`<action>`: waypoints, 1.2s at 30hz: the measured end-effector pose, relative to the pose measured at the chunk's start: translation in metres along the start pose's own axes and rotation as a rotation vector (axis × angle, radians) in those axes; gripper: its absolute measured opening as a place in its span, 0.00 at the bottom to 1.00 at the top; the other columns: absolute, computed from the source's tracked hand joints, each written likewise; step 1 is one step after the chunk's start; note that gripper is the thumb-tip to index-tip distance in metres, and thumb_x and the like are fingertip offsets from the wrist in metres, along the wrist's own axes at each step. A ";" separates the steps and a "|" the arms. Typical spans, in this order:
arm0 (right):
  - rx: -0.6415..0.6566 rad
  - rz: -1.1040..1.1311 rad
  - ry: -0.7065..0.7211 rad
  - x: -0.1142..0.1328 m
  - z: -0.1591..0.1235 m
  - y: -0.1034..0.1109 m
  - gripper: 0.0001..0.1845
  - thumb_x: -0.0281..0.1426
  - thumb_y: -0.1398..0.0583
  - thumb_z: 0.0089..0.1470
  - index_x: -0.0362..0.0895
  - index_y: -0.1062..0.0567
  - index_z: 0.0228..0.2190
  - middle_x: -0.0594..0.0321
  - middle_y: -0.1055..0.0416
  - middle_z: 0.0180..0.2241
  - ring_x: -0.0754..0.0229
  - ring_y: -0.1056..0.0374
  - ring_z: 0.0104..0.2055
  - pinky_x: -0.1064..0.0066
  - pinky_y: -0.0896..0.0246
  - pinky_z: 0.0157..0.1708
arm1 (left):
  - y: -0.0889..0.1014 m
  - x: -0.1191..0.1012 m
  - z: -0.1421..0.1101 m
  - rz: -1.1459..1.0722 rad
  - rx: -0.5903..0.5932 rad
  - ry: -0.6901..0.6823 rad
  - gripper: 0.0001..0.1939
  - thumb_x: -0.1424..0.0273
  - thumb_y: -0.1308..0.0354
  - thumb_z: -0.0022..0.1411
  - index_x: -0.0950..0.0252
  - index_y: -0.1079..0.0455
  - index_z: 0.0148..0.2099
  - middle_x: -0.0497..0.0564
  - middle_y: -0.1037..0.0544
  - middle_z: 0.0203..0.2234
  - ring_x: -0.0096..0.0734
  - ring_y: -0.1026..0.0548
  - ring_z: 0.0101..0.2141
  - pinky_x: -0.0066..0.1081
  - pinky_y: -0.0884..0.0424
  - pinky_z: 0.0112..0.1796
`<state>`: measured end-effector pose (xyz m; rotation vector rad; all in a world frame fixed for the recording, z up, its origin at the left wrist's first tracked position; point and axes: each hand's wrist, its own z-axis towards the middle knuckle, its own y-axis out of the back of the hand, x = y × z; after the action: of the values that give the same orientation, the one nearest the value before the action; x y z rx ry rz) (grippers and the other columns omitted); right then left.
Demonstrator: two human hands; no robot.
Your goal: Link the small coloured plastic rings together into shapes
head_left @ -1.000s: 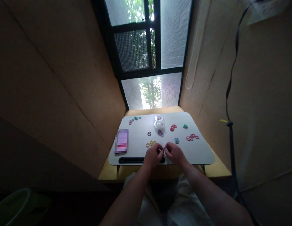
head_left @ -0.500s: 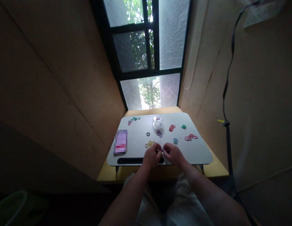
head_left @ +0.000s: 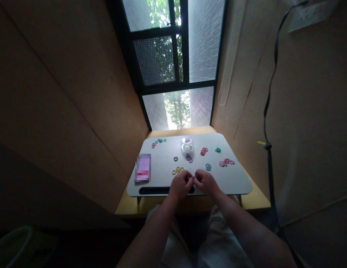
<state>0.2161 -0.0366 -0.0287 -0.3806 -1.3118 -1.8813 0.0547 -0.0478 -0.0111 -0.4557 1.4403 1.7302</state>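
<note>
A: What state are our fingers in?

B: Pinched, both sets. Left hand (head_left: 180, 184) and right hand (head_left: 206, 181) meet nearly tip to tip, gripping one small coloured piece (head_left: 193, 177) from either side. Neither has let go.

A: Can we ID it?

B: Not firmly. We see a bit of pink and blue; the fingers hide the rest. Can't tell its shape.

A: Why two hands?

B: Our read: it's tiny, so a pinch from each side steadies it and allows fine control. Forearms reach over the near edge of the table (head_left: 232, 184), which probably keeps the grip close and comfortable.

A: And the piles?

B: Mostly one colour each, likely spaced so we can pick from one without disturbing another. Yellow rings (head_left: 178, 171) just beyond the left hand, blue rings (head_left: 208, 167) just beyond the right, purple rings (head_left: 189, 158) at the foot of the clear jar (head_left: 187, 147). Red rings (head_left: 204, 151) and green rings (head_left: 217, 149) sit farther off to the right. Mixed rings (head_left: 159, 141) at the far left corner.

A: Piece versus fingertips?

B: Directly between them, just past the right end of the black slot (head_left: 155, 190). Height above the surface: can't tell.
</note>
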 end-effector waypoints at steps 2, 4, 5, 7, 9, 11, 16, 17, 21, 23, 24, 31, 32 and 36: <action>0.000 -0.012 0.020 0.000 0.001 0.000 0.11 0.29 0.44 0.48 0.45 0.41 0.19 0.69 0.43 0.20 0.65 0.46 0.24 0.73 0.53 0.25 | 0.000 -0.001 0.000 -0.011 0.002 -0.013 0.05 0.67 0.47 0.60 0.62 0.32 0.34 0.46 0.28 0.23 0.27 0.32 0.26 0.28 0.39 0.31; 0.004 -0.023 0.045 0.000 0.001 0.001 0.12 0.28 0.44 0.49 0.45 0.41 0.18 0.69 0.43 0.20 0.65 0.46 0.24 0.73 0.53 0.26 | 0.001 -0.001 0.000 -0.022 0.006 -0.016 0.05 0.68 0.47 0.60 0.62 0.31 0.34 0.46 0.28 0.24 0.28 0.31 0.27 0.28 0.38 0.31; 0.007 -0.028 0.056 0.000 0.001 0.001 0.12 0.28 0.44 0.49 0.45 0.42 0.18 0.68 0.42 0.21 0.65 0.46 0.24 0.73 0.54 0.26 | 0.000 0.000 0.000 -0.025 0.007 -0.016 0.05 0.68 0.47 0.60 0.62 0.31 0.35 0.46 0.27 0.25 0.28 0.31 0.27 0.28 0.38 0.31; 0.004 -0.034 0.065 0.000 0.001 0.001 0.12 0.28 0.45 0.48 0.45 0.42 0.18 0.68 0.42 0.21 0.65 0.46 0.24 0.73 0.54 0.26 | 0.000 0.001 0.000 -0.025 0.006 -0.017 0.05 0.68 0.47 0.60 0.62 0.31 0.35 0.46 0.28 0.24 0.28 0.31 0.27 0.28 0.38 0.31; -0.008 -0.031 0.057 -0.001 0.000 0.000 0.12 0.28 0.44 0.48 0.45 0.41 0.18 0.68 0.42 0.20 0.65 0.46 0.24 0.73 0.53 0.26 | -0.001 0.002 0.001 -0.020 -0.004 -0.016 0.05 0.68 0.47 0.60 0.62 0.31 0.35 0.46 0.28 0.24 0.27 0.32 0.26 0.28 0.38 0.30; -0.019 -0.018 0.040 -0.001 0.000 0.000 0.11 0.29 0.44 0.49 0.45 0.40 0.19 0.68 0.41 0.20 0.65 0.45 0.24 0.73 0.52 0.25 | -0.003 0.003 0.001 -0.014 -0.022 -0.008 0.05 0.69 0.47 0.60 0.62 0.32 0.34 0.46 0.28 0.24 0.27 0.32 0.26 0.28 0.39 0.30; -0.013 0.074 0.003 0.003 -0.002 0.003 0.05 0.31 0.43 0.51 0.45 0.34 0.25 0.68 0.37 0.22 0.65 0.42 0.23 0.74 0.48 0.26 | -0.006 0.005 0.002 0.010 -0.057 0.004 0.04 0.69 0.48 0.60 0.63 0.33 0.34 0.47 0.27 0.26 0.28 0.31 0.28 0.28 0.38 0.32; -0.005 0.092 0.000 0.004 -0.003 0.004 0.03 0.31 0.44 0.51 0.45 0.33 0.27 0.68 0.36 0.22 0.65 0.41 0.24 0.74 0.47 0.26 | -0.006 0.005 0.002 0.013 -0.060 0.005 0.04 0.69 0.48 0.60 0.63 0.33 0.34 0.47 0.27 0.26 0.28 0.31 0.28 0.28 0.38 0.32; 0.004 0.095 -0.004 0.004 -0.002 0.004 0.05 0.31 0.45 0.53 0.45 0.32 0.25 0.67 0.35 0.23 0.64 0.40 0.24 0.73 0.47 0.27 | -0.006 0.006 0.002 0.018 -0.054 0.011 0.04 0.69 0.48 0.60 0.62 0.33 0.34 0.46 0.27 0.25 0.27 0.32 0.27 0.28 0.38 0.31; -0.001 0.083 0.001 0.003 -0.001 0.002 0.06 0.31 0.45 0.52 0.45 0.33 0.25 0.67 0.35 0.23 0.63 0.40 0.25 0.73 0.46 0.28 | -0.006 0.006 0.002 0.021 -0.051 0.016 0.04 0.69 0.47 0.60 0.62 0.33 0.34 0.46 0.28 0.25 0.27 0.32 0.26 0.28 0.38 0.31; -0.003 0.080 0.006 0.002 -0.001 0.002 0.06 0.30 0.45 0.52 0.45 0.33 0.25 0.67 0.35 0.23 0.63 0.40 0.26 0.73 0.46 0.28 | -0.006 0.006 0.002 0.019 -0.050 0.018 0.04 0.69 0.47 0.60 0.62 0.33 0.34 0.46 0.28 0.24 0.27 0.32 0.26 0.28 0.38 0.31; -0.020 0.069 0.005 -0.002 0.000 -0.002 0.07 0.30 0.44 0.51 0.45 0.34 0.23 0.67 0.35 0.22 0.63 0.40 0.25 0.73 0.46 0.27 | -0.003 0.002 0.001 -0.021 -0.045 0.002 0.05 0.68 0.46 0.60 0.62 0.31 0.36 0.47 0.27 0.26 0.27 0.30 0.27 0.28 0.36 0.32; -0.022 0.065 0.000 -0.002 0.000 -0.002 0.07 0.30 0.44 0.51 0.45 0.33 0.23 0.67 0.35 0.22 0.63 0.40 0.25 0.73 0.46 0.27 | -0.003 0.002 0.001 -0.026 -0.037 -0.002 0.06 0.68 0.46 0.60 0.62 0.30 0.37 0.47 0.26 0.27 0.27 0.30 0.28 0.28 0.36 0.32; -0.019 0.051 -0.027 -0.001 0.000 -0.001 0.07 0.31 0.43 0.52 0.45 0.34 0.23 0.67 0.34 0.21 0.63 0.40 0.24 0.73 0.47 0.26 | -0.002 0.002 0.002 -0.028 -0.019 -0.026 0.08 0.68 0.47 0.61 0.62 0.28 0.39 0.48 0.24 0.30 0.28 0.29 0.30 0.29 0.35 0.34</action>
<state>0.2162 -0.0360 -0.0303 -0.4469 -1.2911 -1.8534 0.0554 -0.0456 -0.0135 -0.4603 1.3938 1.7225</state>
